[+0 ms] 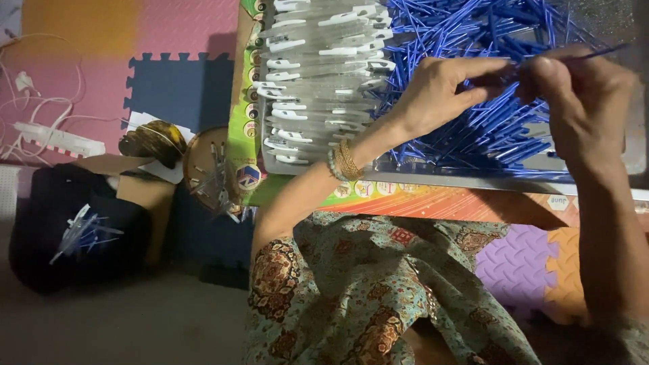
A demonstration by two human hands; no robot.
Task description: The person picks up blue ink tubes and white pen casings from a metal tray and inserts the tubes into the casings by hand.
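Left hand (439, 91) and right hand (581, 94) meet above a tray (473, 177), fingers pinched together on one thin blue pen refill (595, 53). Beneath lies the heap of blue refills (487, 128); clear pen barrels (324, 74) are stacked beside it. Assembly stage, apparently; the following move likely demands fine alignment.

Both forearms reach forward. The left hand (438, 91) curls its fingers toward the right hand (583, 101), fingertips nearly meeting; the right hand's thumb and fingers are pinched together.
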